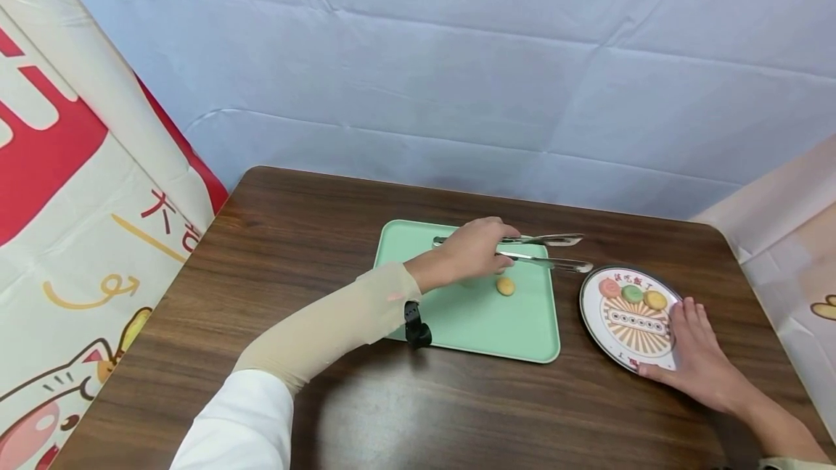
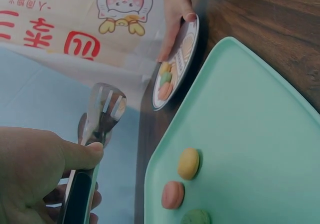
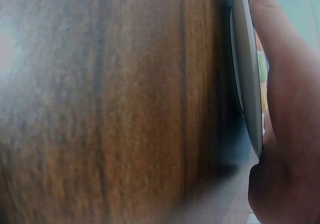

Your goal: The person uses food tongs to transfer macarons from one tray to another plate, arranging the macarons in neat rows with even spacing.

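My left hand (image 1: pixel 473 249) grips a pair of metal serving tongs (image 1: pixel 548 262) above the light green tray (image 1: pixel 483 336). Slots show in the head of the tongs, whose tips point right toward the round plate (image 1: pixel 604 336), with nothing between them. A yellow macaron (image 1: pixel 506 286) lies on the tray; the left wrist view also shows a pink macaron (image 2: pixel 172 194) and a green macaron (image 2: pixel 195 217) there. With fingers straight, my right hand (image 1: pixel 702 365) rests along the plate's right rim, thumb over its near edge. Pink (image 1: pixel 609 288), green (image 1: pixel 632 294) and yellow (image 1: pixel 655 300) macarons sit on the plate's far side.
Tray and plate stand side by side on a dark wooden table (image 1: pixel 313 238). A pale blue cloth backdrop (image 1: pixel 444 78) rises behind it, and printed sheets hang at the left (image 1: pixel 98 238) and right. The tray has a low raised rim.
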`<state>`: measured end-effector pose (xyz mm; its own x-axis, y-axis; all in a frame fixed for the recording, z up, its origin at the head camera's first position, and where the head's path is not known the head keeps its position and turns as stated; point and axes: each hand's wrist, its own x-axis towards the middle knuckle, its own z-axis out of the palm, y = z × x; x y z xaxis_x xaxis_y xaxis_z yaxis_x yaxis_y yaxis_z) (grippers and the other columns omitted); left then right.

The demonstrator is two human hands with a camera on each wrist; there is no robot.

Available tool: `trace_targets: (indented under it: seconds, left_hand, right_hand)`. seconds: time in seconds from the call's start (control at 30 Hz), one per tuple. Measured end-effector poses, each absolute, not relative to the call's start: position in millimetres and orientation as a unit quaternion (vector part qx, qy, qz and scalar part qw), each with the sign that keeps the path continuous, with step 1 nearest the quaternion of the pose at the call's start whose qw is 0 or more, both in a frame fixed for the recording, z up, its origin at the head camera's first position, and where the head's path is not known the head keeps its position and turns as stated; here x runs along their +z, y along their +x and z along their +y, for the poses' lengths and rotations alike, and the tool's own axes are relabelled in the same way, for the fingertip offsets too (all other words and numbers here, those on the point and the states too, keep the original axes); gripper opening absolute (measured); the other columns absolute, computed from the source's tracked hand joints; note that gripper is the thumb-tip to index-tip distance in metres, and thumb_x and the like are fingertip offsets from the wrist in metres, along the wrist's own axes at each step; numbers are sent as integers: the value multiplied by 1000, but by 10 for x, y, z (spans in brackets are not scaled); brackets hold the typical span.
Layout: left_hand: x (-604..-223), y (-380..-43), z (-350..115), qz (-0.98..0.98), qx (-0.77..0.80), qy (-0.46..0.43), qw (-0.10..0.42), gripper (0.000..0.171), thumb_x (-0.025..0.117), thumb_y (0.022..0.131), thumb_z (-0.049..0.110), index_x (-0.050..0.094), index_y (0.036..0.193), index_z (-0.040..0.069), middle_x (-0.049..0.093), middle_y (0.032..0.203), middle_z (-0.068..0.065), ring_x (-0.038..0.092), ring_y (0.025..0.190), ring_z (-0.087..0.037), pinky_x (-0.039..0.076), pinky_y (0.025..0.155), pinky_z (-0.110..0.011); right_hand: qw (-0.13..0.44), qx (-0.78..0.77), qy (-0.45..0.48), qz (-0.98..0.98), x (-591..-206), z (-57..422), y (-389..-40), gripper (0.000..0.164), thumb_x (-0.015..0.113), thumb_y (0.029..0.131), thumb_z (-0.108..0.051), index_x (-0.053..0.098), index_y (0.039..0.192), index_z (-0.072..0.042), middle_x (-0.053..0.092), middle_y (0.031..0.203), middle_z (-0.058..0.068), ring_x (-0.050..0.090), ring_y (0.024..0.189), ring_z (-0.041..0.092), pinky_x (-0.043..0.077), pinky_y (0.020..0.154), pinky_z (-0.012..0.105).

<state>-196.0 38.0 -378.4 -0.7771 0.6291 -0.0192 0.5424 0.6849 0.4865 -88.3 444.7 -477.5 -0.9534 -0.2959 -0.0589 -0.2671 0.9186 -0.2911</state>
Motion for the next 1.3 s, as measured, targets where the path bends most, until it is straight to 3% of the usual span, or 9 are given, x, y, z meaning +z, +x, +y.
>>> trace_targets:
  seconds: [0.1,0.33,0.57,0.83,1.1,1.3]
  left_hand:
    - [-3787,-1959,312,909,253,316,102,52,68,101,26,54,148,12,63,127,-5,59,86,-6,47,76,-25]
    - [-3783,-1958,183,915,250,300,96,58,71,96,38,57,147,13,61,134,-4,59,113,-16,49,87,-28]
    - [-3774,-1956,82,923,226,302,81,51,71,98,33,60,144,14,62,136,-5,60,118,-18,51,91,-31]
    - [-3759,-1949,-31,920,234,304,83,49,70,99,25,58,145,12,61,138,-6,60,119,-19,51,88,-31]
    - [-3749,-1908,-156,919,244,296,87,48,72,98,24,60,143,12,64,128,-7,61,100,-17,49,79,-32]
    - [-3753,-1884,-244,920,239,299,89,49,72,98,27,60,144,12,63,131,-8,63,106,-19,52,83,-34]
  right_hand:
    - [52,-142,-143,978,-4775,4450,-883,133,82,81,-47,-8,148,25,-13,153,48,-28,146,46,-27,115,38]
    - [46,-143,-149,977,-4790,4469,-881,134,82,81,-47,-8,149,25,-13,153,48,-28,146,46,-26,116,39]
    - [43,-147,-152,976,-4814,4482,-872,135,82,81,-47,-9,149,24,-14,154,48,-29,146,45,-27,115,38]
    - [48,-151,-147,976,-4808,4481,-880,135,83,81,-46,-9,149,24,-14,153,48,-29,146,46,-27,114,37]
    - [50,-152,-145,976,-4803,4481,-885,134,82,81,-47,-9,149,23,-15,153,47,-29,146,46,-27,114,38]
    - [45,-152,-151,976,-4821,4490,-865,133,82,81,-46,-9,149,24,-15,154,47,-29,146,45,-27,114,36]
